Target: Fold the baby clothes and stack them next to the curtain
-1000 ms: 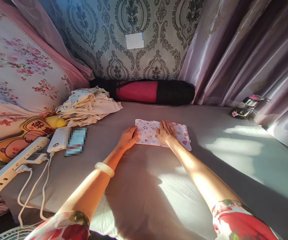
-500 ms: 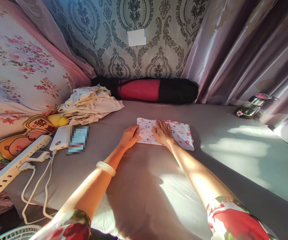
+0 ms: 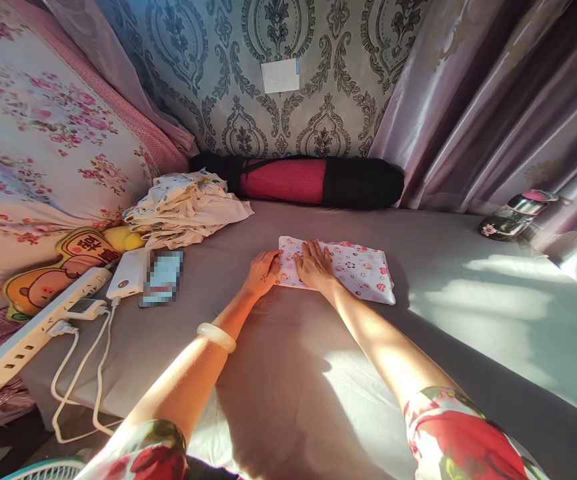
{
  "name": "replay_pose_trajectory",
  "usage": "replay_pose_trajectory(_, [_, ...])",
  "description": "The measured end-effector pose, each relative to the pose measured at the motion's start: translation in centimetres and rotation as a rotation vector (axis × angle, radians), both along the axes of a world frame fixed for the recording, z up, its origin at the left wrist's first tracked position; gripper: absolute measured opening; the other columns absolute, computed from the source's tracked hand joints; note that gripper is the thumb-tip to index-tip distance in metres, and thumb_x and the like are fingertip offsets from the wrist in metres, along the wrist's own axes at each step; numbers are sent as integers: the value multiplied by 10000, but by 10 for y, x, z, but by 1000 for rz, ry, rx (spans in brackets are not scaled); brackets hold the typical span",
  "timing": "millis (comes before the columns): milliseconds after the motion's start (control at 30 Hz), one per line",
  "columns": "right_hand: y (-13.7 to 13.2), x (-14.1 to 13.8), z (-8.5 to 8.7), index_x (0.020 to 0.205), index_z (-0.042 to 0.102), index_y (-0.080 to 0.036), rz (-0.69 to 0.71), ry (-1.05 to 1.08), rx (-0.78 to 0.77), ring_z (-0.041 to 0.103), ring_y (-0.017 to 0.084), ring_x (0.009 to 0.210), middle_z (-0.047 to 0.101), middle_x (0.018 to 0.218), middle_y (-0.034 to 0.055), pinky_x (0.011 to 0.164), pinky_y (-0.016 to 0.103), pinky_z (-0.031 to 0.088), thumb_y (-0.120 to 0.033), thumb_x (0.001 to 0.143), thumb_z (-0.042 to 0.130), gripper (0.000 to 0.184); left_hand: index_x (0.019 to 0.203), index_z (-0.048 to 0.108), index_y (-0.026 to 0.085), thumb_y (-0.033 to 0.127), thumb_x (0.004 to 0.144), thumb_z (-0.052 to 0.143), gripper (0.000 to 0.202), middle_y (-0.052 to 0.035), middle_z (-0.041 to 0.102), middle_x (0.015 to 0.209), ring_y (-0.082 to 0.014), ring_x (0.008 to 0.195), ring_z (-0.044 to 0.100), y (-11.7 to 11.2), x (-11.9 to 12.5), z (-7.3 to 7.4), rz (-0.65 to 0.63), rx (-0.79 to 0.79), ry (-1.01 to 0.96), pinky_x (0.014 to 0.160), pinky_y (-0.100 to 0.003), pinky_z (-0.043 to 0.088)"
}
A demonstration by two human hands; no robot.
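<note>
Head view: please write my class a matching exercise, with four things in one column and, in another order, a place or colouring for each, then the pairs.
Things:
1. Left hand
2. Right hand
3. Cloth
4. Bottle

Places or colouring:
A. White with a red and pink print
B. Near the curtain
C. At the left edge of item 3
D. Laid on top of item 3, fingers spread

Pairs: 1-C, 2-D, 3-A, 4-B
</note>
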State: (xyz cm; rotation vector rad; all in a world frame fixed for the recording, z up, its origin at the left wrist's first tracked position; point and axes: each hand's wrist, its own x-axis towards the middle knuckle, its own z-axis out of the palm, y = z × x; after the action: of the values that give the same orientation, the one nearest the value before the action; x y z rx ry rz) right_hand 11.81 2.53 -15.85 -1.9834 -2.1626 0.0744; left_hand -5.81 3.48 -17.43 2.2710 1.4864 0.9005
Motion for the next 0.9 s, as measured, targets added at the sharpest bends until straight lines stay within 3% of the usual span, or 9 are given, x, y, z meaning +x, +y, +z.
replay_pose_trajectory(300, [-1, 0, -3, 1511, 370, -74, -4, 1, 9, 228, 291, 1492, 305, 1606, 156, 1206, 518, 148, -383, 1032, 204, 594, 1239, 609, 193, 186, 950, 369, 376, -78, 657, 1274, -225, 1210, 592, 0, -1, 3, 50, -20, -34, 1080, -391, 460])
replay_pose_trajectory(467, [1, -4, 2, 1489, 410, -76, -2, -9, 3, 255, 327, 1480, 326, 1590, 184, 1189, 544, 199, -365, 1018, 252, 575, 1231, 617, 178, 190, 947, 362, 382, -95, 669, 1244, -239, 1190, 603, 0, -2, 3, 91, -40, -70, 1068, -414, 467])
replay_pose_trajectory(700, [6, -29, 13, 1508, 377, -78, 116, 18, 37, 236, 290, 1490, 312, 1603, 157, 1203, 529, 172, -316, 1023, 248, 556, 1189, 634, 185, 168, 932, 395, 351, -94, 680, 1224, -237, 1188, 609, 2, -5, -1, 134, -40, -199, 1060, -433, 470])
replay_pose_trajectory(900, [17, -39, 10, 1490, 400, -81, 163, -11, 33, 289, 281, 1463, 361, 1577, 163, 1193, 489, 198, -297, 1017, 242, 544, 1172, 641, 195, 146, 922, 412, 342, -89, 679, 1238, -237, 1197, 611, 2, -6, 0, 158, -53, -232, 1072, -434, 465])
